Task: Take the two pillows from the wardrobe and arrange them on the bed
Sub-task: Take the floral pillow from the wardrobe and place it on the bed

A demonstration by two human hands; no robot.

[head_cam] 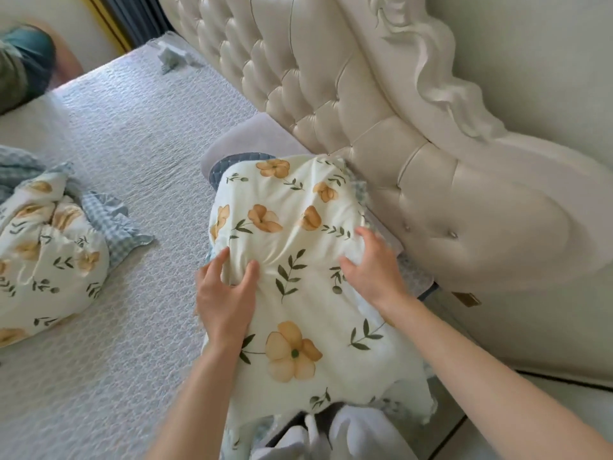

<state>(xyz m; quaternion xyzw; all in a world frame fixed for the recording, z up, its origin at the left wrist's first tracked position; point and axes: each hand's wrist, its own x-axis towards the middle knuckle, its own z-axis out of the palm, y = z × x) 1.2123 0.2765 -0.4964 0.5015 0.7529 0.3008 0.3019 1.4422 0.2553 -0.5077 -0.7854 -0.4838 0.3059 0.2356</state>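
Observation:
A cream pillow with orange flowers and green leaves lies on the bed, its far end against the tufted headboard. My left hand rests on the pillow's left side, thumb and fingers pinching a fold of the cover. My right hand presses flat on the right side, fingers spread. A second floral pillow with a blue gingham frill lies crumpled at the left edge of the bed.
A grey cushion and a blue quilted piece sit under the near pillow's far end. A small pale blue cloth lies far up the bed. Another person's clothing shows at top left. The wall is on the right.

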